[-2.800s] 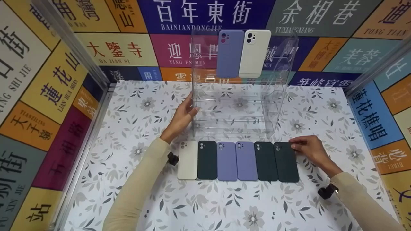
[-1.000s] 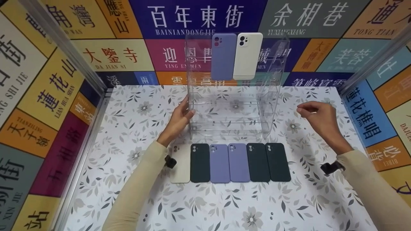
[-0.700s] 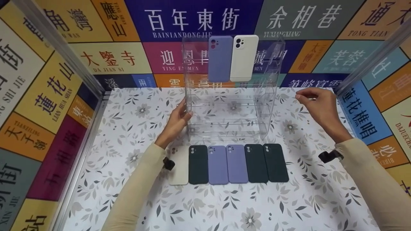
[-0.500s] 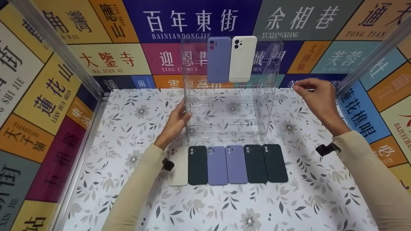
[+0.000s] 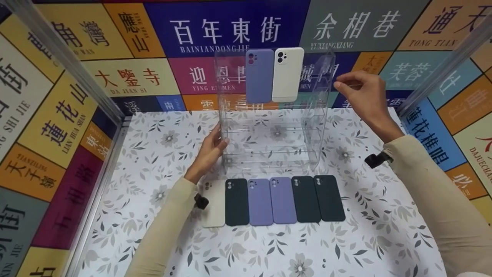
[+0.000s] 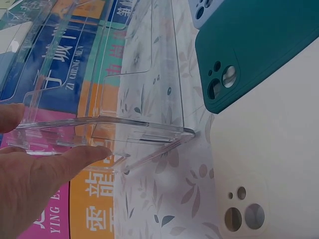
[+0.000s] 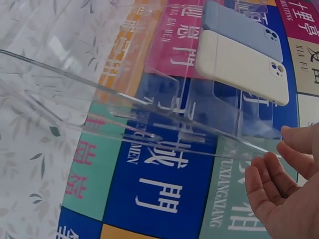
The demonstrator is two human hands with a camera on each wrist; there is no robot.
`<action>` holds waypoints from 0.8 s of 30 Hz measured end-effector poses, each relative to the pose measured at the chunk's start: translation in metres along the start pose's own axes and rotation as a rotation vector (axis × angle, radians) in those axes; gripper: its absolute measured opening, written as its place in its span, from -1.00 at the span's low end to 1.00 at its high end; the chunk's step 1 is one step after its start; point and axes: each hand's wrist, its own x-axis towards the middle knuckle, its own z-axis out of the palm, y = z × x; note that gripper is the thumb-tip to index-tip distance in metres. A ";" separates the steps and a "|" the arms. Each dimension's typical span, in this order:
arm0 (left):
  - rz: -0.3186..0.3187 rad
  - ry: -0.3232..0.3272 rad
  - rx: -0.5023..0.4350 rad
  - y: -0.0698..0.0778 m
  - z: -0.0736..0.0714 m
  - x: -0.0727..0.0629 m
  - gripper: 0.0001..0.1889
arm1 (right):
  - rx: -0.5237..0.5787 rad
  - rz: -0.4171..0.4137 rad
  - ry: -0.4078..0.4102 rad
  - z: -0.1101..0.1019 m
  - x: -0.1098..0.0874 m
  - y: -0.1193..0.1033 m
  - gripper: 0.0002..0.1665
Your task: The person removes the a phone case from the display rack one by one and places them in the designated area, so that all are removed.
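A clear plastic display rack [image 5: 269, 148] stands upright, a purple phone case [image 5: 259, 77] and a white phone case [image 5: 288, 75] propped on its top tier. My left hand [image 5: 209, 154] grips the rack's left side panel, thumb on one face and fingers on the other in the left wrist view. Beside the upper right edge hovers my right hand [image 5: 365, 94], loosely curled with nothing between thumb and forefinger; I cannot tell whether it touches the panel. In front lie a cream case [image 5: 215, 207], purple cases [image 5: 260, 202] and dark green cases [image 5: 236, 202] in a row.
A table [image 5: 246, 250] with a flowered white cover carries everything. Behind and at both sides rise walls [image 5: 226, 23] of coloured sign panels, with metal posts [image 5: 92, 154] at the corners. A black wrist camera [image 5: 376, 159] sits on the right wrist.
My right hand has left the rightmost dark green case and risen up beside the rack's top right. The left hand stays on the rack. The head view has shifted slightly.
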 end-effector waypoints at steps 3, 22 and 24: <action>-0.007 0.004 0.006 0.000 0.000 -0.001 -0.20 | 0.006 -0.028 -0.002 0.005 0.008 -0.009 -0.66; -0.002 0.025 0.016 -0.001 0.001 0.000 -0.20 | -0.116 -0.219 -0.062 0.037 0.043 -0.066 -0.64; 0.001 0.027 0.019 -0.001 0.001 0.000 -0.20 | -0.110 -0.241 -0.070 0.042 0.047 -0.068 -0.63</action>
